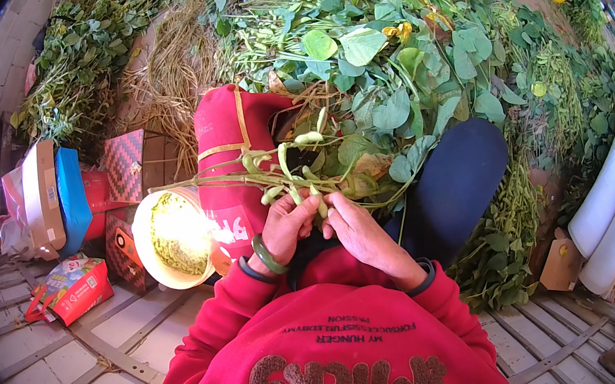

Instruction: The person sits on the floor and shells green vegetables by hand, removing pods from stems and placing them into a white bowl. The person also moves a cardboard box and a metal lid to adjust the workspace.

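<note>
In front of my body, my left hand (283, 223), with a green bangle at the wrist, pinches a green soybean pod (321, 205) between thumb and fingers. The fingertips of my right hand (354, 229) close on the same pod from the other side. Just beyond my fingers, a cut soybean stalk (213, 180) with several pods lies across my lap. Left of my knee stands a pale plastic bucket (150, 271) holding green beans (177, 232); strong glare hides part of its contents.
A large heap of soybean plants (382, 48) spreads ahead, with dry straw (174, 64) to its left. Boxes, a blue package (71, 194) and a red printed bag (77, 289) sit at left. White rolls (613, 210) lean at right beside a small cardboard piece (560, 263).
</note>
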`<action>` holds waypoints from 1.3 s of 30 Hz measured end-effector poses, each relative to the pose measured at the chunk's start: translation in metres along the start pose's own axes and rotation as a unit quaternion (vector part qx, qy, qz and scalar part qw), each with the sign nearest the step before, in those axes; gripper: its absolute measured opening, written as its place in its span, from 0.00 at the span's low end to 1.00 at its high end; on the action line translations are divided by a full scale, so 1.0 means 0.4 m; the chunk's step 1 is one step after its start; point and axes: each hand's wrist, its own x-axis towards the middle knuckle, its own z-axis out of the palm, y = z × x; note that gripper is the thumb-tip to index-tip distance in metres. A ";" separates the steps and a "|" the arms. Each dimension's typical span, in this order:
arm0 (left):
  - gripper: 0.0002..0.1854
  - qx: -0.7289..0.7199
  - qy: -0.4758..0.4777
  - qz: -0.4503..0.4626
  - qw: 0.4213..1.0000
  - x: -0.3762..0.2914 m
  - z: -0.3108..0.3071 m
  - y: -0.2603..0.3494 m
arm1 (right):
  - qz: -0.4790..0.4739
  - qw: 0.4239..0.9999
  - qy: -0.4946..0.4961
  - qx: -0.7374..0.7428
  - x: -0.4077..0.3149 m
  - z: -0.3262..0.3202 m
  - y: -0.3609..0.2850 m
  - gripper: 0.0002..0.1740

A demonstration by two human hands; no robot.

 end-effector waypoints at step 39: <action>0.06 -0.122 -0.047 -0.045 0.990 0.035 -0.019 -0.006 | -0.093 0.938 0.105 -0.318 0.050 -0.001 -0.020 0.10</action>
